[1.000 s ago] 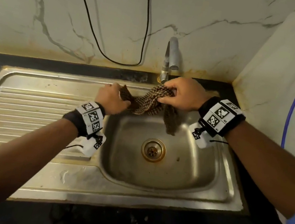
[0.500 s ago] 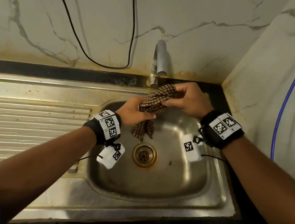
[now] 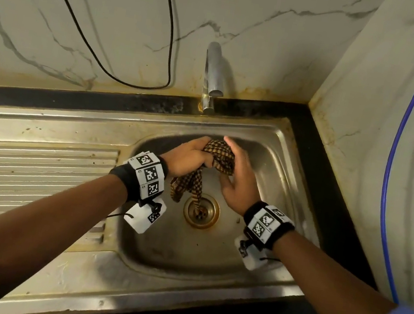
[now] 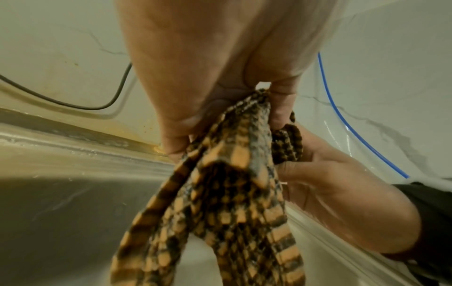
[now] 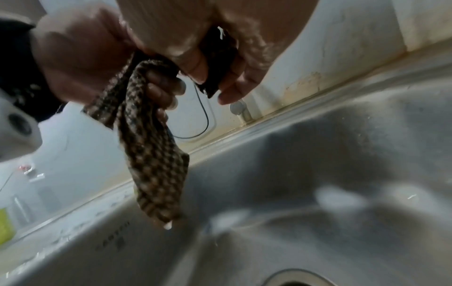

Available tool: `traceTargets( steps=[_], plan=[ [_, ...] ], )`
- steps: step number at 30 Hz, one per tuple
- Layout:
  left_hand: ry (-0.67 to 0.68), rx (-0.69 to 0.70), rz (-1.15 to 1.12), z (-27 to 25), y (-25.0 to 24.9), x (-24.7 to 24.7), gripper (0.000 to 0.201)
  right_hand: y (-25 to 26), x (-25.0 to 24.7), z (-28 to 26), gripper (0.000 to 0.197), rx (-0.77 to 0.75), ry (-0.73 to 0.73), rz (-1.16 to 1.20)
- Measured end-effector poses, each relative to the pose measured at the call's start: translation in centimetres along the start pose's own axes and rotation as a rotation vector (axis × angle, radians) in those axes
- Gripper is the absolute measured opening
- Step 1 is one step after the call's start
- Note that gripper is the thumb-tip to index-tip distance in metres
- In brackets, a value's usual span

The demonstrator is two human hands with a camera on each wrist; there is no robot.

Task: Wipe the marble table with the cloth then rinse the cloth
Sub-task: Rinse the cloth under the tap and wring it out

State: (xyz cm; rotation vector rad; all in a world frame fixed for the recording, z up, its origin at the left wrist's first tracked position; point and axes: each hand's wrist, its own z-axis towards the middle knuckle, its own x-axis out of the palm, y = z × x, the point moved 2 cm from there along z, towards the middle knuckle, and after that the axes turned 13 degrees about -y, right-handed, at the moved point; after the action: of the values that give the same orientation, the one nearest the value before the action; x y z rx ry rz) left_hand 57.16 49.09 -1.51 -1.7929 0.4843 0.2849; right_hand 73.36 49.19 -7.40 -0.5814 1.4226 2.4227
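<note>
Head view: the left hand (image 3: pixel 186 157) clenches the woven, brown-checked cloth (image 3: pixel 221 156) into a twisted bunch, and the right hand (image 3: pixel 237 181) grasps its top between thumb and fingers. Limp tails hang below both hands (over the round drain (image 3: pixel 201 210)). The smooth steel sink (image 3: pixel 247 283) curves round the wrists with room on every side.

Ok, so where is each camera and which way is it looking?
Head: on the person's head, looking down into the steel sink; both forearms, the left hand and right hand show.
Left wrist: on the left wrist, looking along the palm at the checked cloth it grips; the right hand shows too.
Right wrist: on the right wrist, looking past its fingers toward the tap; the left hand shows.
All three share the cloth and both hands.
</note>
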Motion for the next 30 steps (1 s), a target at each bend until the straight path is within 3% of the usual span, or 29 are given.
traceTargets(
  steps=[2,5,8,12,15,18,20,22,26,28,30],
  plan=[
    [-0.002,0.001,0.052,0.3,0.5,-0.2,0.050,0.0,0.6,0.6,0.064,0.032,-0.052,0.042],
    [0.025,0.047,0.158,0.5,1.5,-0.6,0.054,-0.5,0.7,2.0,0.039,0.080,-0.004,-0.027],
    [0.062,0.207,0.348,0.4,2.1,-0.6,0.057,-1.7,-0.1,3.5,0.026,0.090,0.235,-0.224],
    [0.055,0.339,0.566,1.1,3.3,0.5,0.040,-2.0,-0.8,5.6,0.026,0.438,0.655,-0.151],
    [-0.011,0.337,0.513,1.7,3.7,0.9,0.027,-2.1,-1.1,6.6,0.027,0.560,0.782,-0.092],
    [-0.086,0.204,0.322,2.6,3.5,0.7,0.023,-3.1,-0.9,5.6,0.076,0.418,0.555,0.061],
    [-0.113,0.109,0.205,3.0,3.5,0.7,0.031,-2.9,-0.6,4.1,0.093,0.227,0.337,0.062],
    [-0.114,0.048,0.066,3.2,3.3,1.0,0.033,-2.6,0.0,2.5,0.094,0.076,0.188,-0.002],
    [-0.080,-0.092,-0.358,3.0,3.0,2.2,0.028,-2.9,1.1,1.1,0.100,0.007,0.150,-0.088],
    [-0.065,-0.082,-0.367,3.1,3.1,2.8,0.026,-3.1,1.7,1.3,0.098,-0.041,0.115,-0.177],
    [-0.054,-0.023,-0.168,3.2,3.4,3.0,0.028,-3.4,1.9,1.9,0.087,-0.040,0.114,-0.243]
  ],
)
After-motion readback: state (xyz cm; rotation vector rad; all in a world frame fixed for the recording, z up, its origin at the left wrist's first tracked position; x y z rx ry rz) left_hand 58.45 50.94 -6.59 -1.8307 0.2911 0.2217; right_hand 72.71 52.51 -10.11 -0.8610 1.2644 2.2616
